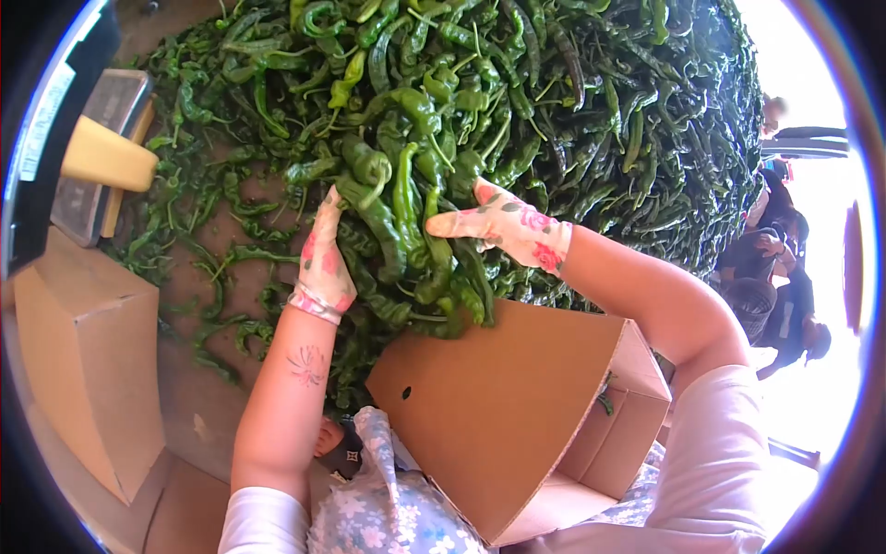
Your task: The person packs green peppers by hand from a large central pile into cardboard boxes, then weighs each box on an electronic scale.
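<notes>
Between gloved hands (406,249), glossy wrinkled peppers (406,222)

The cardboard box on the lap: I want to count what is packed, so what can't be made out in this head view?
- Inside of the cardboard box: hidden by its own wall, only one pepper shows at the open end.
- Left hand fingertips: buried among the green peppers.
- Right hand palm: turned down onto the pile.
- People at the right edge: overexposed, distorted.

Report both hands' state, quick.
Left hand: open, pressed against the peppers.
Right hand: open, flat on the peppers, holding nothing.
</notes>
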Available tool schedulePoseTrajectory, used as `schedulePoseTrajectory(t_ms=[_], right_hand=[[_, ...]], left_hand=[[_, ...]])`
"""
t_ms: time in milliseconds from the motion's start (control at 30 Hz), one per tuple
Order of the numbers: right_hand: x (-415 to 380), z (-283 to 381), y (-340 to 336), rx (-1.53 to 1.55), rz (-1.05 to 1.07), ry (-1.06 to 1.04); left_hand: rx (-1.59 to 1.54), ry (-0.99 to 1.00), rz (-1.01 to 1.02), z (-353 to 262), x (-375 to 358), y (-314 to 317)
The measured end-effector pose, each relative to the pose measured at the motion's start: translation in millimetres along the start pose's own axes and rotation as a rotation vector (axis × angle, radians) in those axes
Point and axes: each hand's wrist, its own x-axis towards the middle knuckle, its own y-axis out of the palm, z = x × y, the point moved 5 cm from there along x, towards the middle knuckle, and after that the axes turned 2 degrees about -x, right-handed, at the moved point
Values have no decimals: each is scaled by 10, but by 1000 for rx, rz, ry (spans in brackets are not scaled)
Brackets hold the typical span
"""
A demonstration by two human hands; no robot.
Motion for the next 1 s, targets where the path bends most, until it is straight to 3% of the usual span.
schedulePoseTrajectory(t_ms=[67, 100, 167, 200, 233, 267, 367, 433, 500, 567, 633, 667, 700, 733, 767, 800, 833, 900, 933, 967, 1000], right_hand=[[-252, 211, 94, 223, 11, -45], [-445, 489, 171, 7, 57, -335], [-822, 823, 261, 34, 172, -479], [-1045, 941, 268, 111, 157, -432], [-1273, 1059, 276, 190, 140, -386], [-1570, 1185, 293, 103, 40, -432], [-2554, 1348, 259, -75, -152, -589], [-3209, 1214, 170, -96, -320, -721], [-3696, 945, 130, -136, -468, -781], [-3922, 483, 115, -181, -577, -726], [-4003, -35, 121, -259, -630, -589], [-4029, -312, 116, -324, -623, -498], [-4040, -560, 118, -393, -600, -397], [-4044, -775, 113, -474, -561, -272], [-4070, -851, 74, -554, -526, -134], [-4103, -927, 38, -641, -476, 2], [-4112, -779, 99, -621, -438, 218], [-4170, -896, -208, -578, -391, 185], [-4136, -830, -386, -347, -456, 59], [-4076, -722, -550, -115, -523, -69], [-3998, -568, -667, 115, -592, -197]], left_hand=[[76, 197, 137, -133, -88, 160], [-40, 190, 127, -184, -148, 274], [-161, 165, 254, -442, -420, 776], [-191, 158, 268, -541, -539, 952], [-31, 336, 334, -708, -707, 1180], [338, 596, 342, -837, -844, 1329], [157, 522, 864, -882, -1267, 2006], [-299, 72, 992, -728, -1592, 2536], [-304, 71, 1055, -584, -2084, 2955], [-143, 116, 1036, -290, -2389, 3106], [663, 364, 948, -81, -2363, 2882], [891, 129, 1019, 86, -2317, 2704], [1224, 235, 1120, 264, -2232, 2514], [1660, 471, 1078, 292, -2214, 2223], [1499, 335, 1121, 22, -2304, 2192], [1279, 334, 1221, -270, -2362, 2168], [1060, -100, 1043, -570, -2389, 2048], [581, 36, 488, -1029, -2183, 1116], [356, 177, 275, -1265, -2133, 621], [524, 510, 65, -1318, -2193, -53], [455, 518, -352, -1101, -2265, -1020]])
